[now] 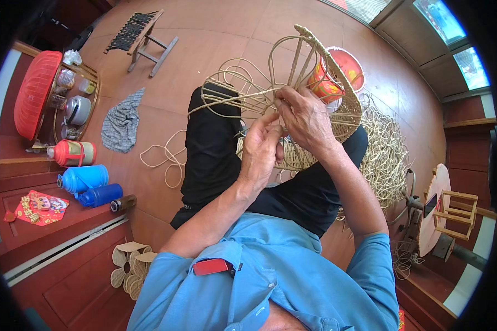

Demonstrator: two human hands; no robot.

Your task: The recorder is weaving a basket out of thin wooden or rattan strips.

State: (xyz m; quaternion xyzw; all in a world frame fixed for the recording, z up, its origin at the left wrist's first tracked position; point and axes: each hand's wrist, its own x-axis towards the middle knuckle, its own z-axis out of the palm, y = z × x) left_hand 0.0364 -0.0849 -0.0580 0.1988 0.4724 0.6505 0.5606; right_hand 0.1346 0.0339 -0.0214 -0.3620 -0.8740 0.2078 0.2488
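A half-woven basket (pixel 345 102) of pale straw cord rests across my lap, its braided rim standing up on the right. Loops of loose cord (pixel 226 99) fan out from it over my left knee. My right hand (pixel 306 116) is closed on cords at the middle of the work, fingers bent. Just below and left of it, my left hand (pixel 259 146) pinches the cord, thumb and forefinger together. The fingertips of both hands almost meet. Exactly which strands lie between them is hidden by the fingers.
A large heap of straw cord (pixel 384 149) lies on the floor at right, near a red-and-yellow bucket (pixel 328 83). At left are flasks (pixel 83 179), a grey cloth (pixel 121 124) and a folding stool (pixel 141 36). A round board (pixel 433 212) stands at far right.
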